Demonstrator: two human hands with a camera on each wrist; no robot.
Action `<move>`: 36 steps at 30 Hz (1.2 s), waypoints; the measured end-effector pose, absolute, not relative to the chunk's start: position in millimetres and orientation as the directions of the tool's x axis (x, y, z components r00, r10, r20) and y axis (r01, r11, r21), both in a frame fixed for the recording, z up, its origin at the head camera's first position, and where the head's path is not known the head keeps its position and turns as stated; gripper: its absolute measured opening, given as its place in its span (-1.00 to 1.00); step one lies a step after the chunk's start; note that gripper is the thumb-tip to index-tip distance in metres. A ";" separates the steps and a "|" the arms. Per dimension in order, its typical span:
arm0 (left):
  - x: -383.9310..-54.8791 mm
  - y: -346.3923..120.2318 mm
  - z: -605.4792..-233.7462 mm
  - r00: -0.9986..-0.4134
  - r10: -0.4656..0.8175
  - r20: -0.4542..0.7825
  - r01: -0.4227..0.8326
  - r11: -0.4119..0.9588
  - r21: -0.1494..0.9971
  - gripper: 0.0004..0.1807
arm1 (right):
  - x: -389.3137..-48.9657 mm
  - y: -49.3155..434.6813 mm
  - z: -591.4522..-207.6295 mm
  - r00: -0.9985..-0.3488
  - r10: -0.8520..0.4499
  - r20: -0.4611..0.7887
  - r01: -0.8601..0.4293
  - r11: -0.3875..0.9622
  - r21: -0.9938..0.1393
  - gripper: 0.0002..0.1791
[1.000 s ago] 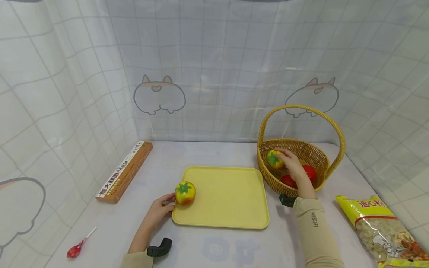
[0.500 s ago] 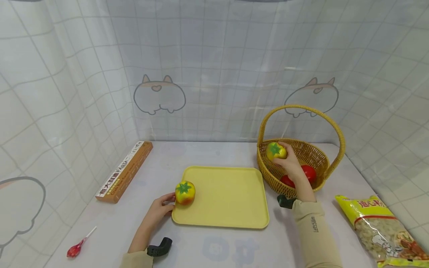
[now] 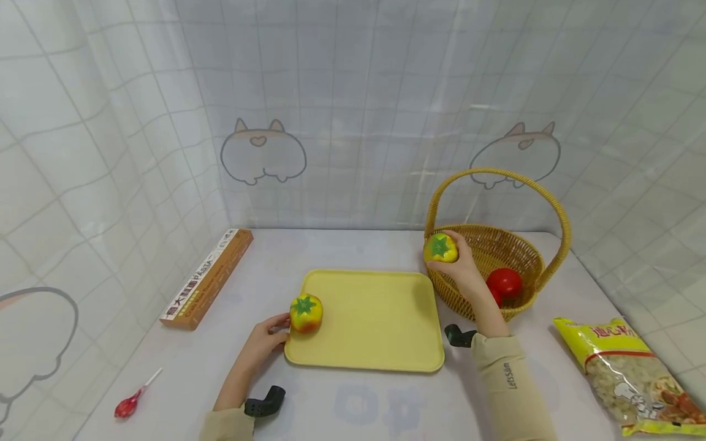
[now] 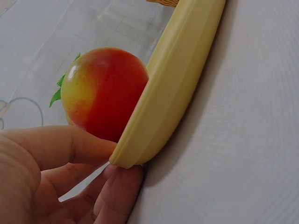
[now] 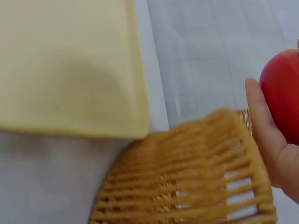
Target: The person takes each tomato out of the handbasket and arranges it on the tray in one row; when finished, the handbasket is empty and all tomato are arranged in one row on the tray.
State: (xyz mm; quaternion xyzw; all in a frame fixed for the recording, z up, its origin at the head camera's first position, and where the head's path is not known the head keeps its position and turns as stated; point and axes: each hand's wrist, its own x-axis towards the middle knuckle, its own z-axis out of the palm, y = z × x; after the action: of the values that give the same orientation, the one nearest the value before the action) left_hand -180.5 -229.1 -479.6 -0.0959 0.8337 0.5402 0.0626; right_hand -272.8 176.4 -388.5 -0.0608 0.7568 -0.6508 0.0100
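A yellow tray (image 3: 375,324) lies mid-table, and my left hand (image 3: 259,346) pinches its left edge, thumb at the rim and fingers beneath in the left wrist view. On the tray beside that hand sits a yellow-and-red tomato (image 3: 306,315) with a green leafy top. My right hand (image 3: 467,269) grips a similar tomato (image 3: 439,248) over the left rim of a wicker basket (image 3: 510,239). From the right wrist camera the red underside of this held tomato (image 5: 282,95) shows. Red round fruits (image 3: 505,283) rest inside the basket, one partly hidden by the right forearm.
A pasta box (image 3: 206,278) lies at the back left, and a red lollipop (image 3: 129,404) at the front left. On the right is a yellow-topped clear food bag (image 3: 629,376). The basket's tall handle (image 3: 499,174) arches above it. A tiled-pattern curtain (image 3: 347,122) surrounds the table.
My right hand has lifted the tomato from inside the basket and moved it left to the basket's rim. My left hand stays at the tray's edge.
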 end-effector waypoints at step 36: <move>-178.2 -230.1 -475.7 -0.974 -0.070 -0.217 -0.227 0.385 0.895 -0.44 | -247.9 73.1 -417.4 -0.930 -0.368 -0.005 -0.068 0.185 -0.980 -0.01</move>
State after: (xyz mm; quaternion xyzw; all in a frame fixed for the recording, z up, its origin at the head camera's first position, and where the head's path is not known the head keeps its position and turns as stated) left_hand -178.2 -230.1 -475.7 -0.0893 0.8291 0.5472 0.0717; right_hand -247.9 73.1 -417.4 -0.1435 0.7601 -0.6222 0.1207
